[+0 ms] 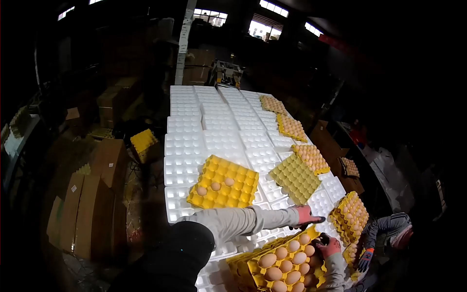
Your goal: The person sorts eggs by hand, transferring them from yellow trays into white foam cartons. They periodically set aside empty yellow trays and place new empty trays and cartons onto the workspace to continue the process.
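Observation:
My left hand [307, 215], in a pink glove with dark fingertips, reaches over the white foam trays [221, 143] with fingers stretched out and nothing visible in them. My right hand [329, 246], gloved alike, is at the right edge of a yellow tray [254, 266] filled with brown eggs [286, 266]. Its fingers are curled, and what they hold is hidden. That tray lies on a stack of yellow trays, close to my body. Another yellow tray [233, 171] with three eggs lies tilted on the foam. An empty olive-yellow tray [295, 178] lies beyond my left hand.
Egg-filled trays [311, 158] line the right side of the foam. At the lower right is another person's gloved hand [366, 260], near stacked eggs [349, 216]. Cardboard boxes [90, 214] stand on the left, and a pillar [185, 44] rises behind.

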Motion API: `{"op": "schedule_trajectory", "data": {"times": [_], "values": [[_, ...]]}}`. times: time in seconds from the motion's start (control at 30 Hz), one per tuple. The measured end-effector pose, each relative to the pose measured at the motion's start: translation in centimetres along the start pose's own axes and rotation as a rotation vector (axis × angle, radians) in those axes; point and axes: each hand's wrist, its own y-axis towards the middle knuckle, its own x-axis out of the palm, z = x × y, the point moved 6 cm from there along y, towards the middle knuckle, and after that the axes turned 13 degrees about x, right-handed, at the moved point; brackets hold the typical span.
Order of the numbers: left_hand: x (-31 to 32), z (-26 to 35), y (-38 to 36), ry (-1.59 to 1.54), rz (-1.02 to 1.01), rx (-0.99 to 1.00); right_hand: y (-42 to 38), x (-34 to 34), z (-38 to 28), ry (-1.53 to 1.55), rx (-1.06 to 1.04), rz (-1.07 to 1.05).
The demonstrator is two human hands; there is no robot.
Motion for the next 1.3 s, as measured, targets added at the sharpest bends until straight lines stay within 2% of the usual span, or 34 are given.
{"op": "schedule_trajectory", "data": {"times": [0.03,0.07,0.13,0.2,0.23,0.27,0.33,0.37,0.4,0.47,0.53,0.57,0.6,0.67,0.7,0.77,0.8,0.83,0.87,0.9,0.93,0.97,1.0,1.03,1.07,1.1,1.13,1.17,1.2,1.27,1.3], "values": [[0.9,2.8,-0.9,0.634,0.014,0.232,1.4,0.8,1.3,0.074,-0.025,-0.039],[2.1,2.4,-0.8,0.623,0.016,0.221,2.6,1.3,3.0,0.143,-0.043,-0.077],[4.4,2.5,-0.7,0.863,-0.117,0.356,2.2,1.1,3.4,0.188,-0.050,-0.150],[3.8,3.2,-0.6,0.852,-0.180,0.391,3.0,0.9,8.6,0.881,-0.126,-0.140],[4.0,3.6,-0.8,0.842,-0.248,0.429,2.0,-0.2,9.7,1.136,-0.080,-0.101],[4.0,3.7,-1.0,0.841,-0.247,0.429,0.5,-0.5,10.0,1.135,-0.080,-0.101],[4.4,4.0,-2.2,0.868,-0.245,0.491,-5.2,-2.9,6.5,1.225,-0.170,0.096],[3.1,5.2,-3.8,0.768,-0.231,0.503,-5.4,-3.3,6.2,1.226,-0.165,0.094],[4.1,4.4,-3.2,0.766,-0.237,0.500,-5.7,-3.5,5.5,0.938,-0.185,0.094],[3.0,3.7,-0.7,0.061,0.429,0.708,-6.0,-3.1,4.4,0.367,-0.220,0.090],[6.3,3.9,4.1,-0.311,-0.081,0.834,-6.6,-2.0,3.7,-0.206,-0.236,0.067],[7.2,5.1,3.4,-0.048,-0.132,0.915,-6.7,-1.9,2.8,-0.380,-0.203,0.109],[6.5,7.1,0.6,0.421,-0.257,0.693,-5.4,-1.3,4.4,-0.462,-0.081,0.065],[9.7,7.0,1.3,1.171,-0.383,0.775,-3.7,-0.1,5.4,-0.558,-0.091,0.017],[9.9,7.3,1.5,1.169,-0.388,0.771,-4.0,-0.3,4.4,-0.555,-0.093,0.013],[10.7,7.6,1.9,1.258,-0.532,0.767,-4.8,-0.8,2.3,-0.492,-0.075,-0.042],[11.8,6.2,4.3,1.236,-0.547,0.834,-4.9,-0.8,2.9,-0.443,-0.194,0.099],[11.0,6.8,3.7,1.232,-0.584,0.792,-5.0,-1.0,3.5,-0.304,-0.194,0.079],[8.8,8.6,1.0,1.131,-0.581,0.809,-6.0,-2.2,3.8,-0.013,-0.148,0.115],[8.7,7.6,1.7,1.057,-0.506,0.852,-6.5,-2.8,5.5,0.355,-0.109,0.047],[7.7,7.9,1.1,0.989,-0.521,0.774,-7.2,-2.9,8.8,0.749,-0.097,0.013],[6.7,7.4,1.1,0.873,-0.472,0.713,-9.8,-2.8,11.7,1.109,0.117,-0.209],[5.1,7.0,0.7,0.695,-0.179,0.896,-11.8,-2.4,13.4,1.576,-0.117,-0.285],[3.9,5.3,0.9,0.033,-0.129,0.702,-15.4,-3.1,14.3,1.980,-0.116,-0.236],[2.1,5.1,-0.3,-0.279,-0.086,0.563,-18.9,-2.9,16.0,2.172,-0.201,-0.187],[2.4,5.6,-3.1,-0.525,0.060,0.350,-21.8,-2.0,18.5,2.305,-0.248,-0.171],[4.6,8.4,-5.6,-1.013,-0.093,0.545,-24.8,-0.9,21.2,2.362,-0.263,-0.102],[6.4,10.7,-8.1,-1.017,-0.273,0.685,-27.7,0.5,23.8,2.418,-0.174,0.008],[7.9,10.5,-10.7,-0.974,-0.265,0.789,-30.8,2.3,26.3,2.410,-0.033,0.194],[18.5,13.7,-16.0,-0.900,0.003,-0.130,-35.5,6.6,30.8,2.460,0.136,0.317],[23.0,14.4,-19.9,-0.908,-0.081,-0.181,-37.5,9.4,33.0,2.391,0.321,0.353]]}}
